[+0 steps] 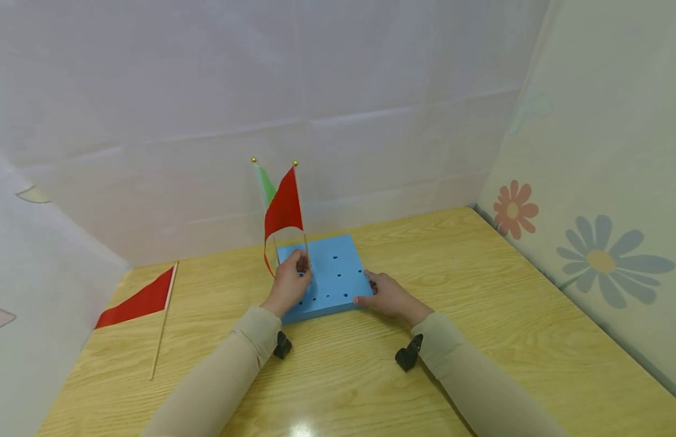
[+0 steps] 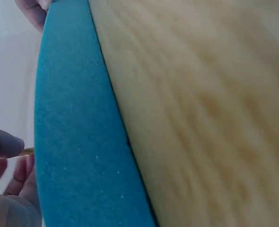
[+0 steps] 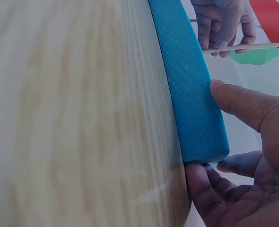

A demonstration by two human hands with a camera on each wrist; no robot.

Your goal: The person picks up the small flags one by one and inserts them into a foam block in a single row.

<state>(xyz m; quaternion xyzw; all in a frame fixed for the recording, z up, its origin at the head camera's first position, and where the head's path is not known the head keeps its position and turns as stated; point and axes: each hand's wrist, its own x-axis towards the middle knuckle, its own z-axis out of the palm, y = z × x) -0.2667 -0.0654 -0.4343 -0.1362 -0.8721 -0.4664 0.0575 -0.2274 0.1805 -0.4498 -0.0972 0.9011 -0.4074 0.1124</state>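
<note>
Small holes (image 1: 338, 275) dot the blue block (image 1: 349, 255) on the desk (image 1: 371, 388). The left hand (image 1: 290, 279) pinches an upright red flag (image 1: 284, 209) above it, pole end hidden; the right hand (image 1: 392, 297) grips its near right corner. A green flag (image 1: 266, 185) rises behind.

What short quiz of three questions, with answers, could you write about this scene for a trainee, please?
1. True or false: the left hand pinches the thin wooden stick of the upright red triangular flag.
2. What does the right hand touch?
A) a green flag
B) the holed blue rectangular block
C) nothing
3. How many flags show in the head view, and where is the one lying down?

Key: 1. True; 2. B; 3. Three: the lying red flag is at the left, on the pale wooden table.
</note>
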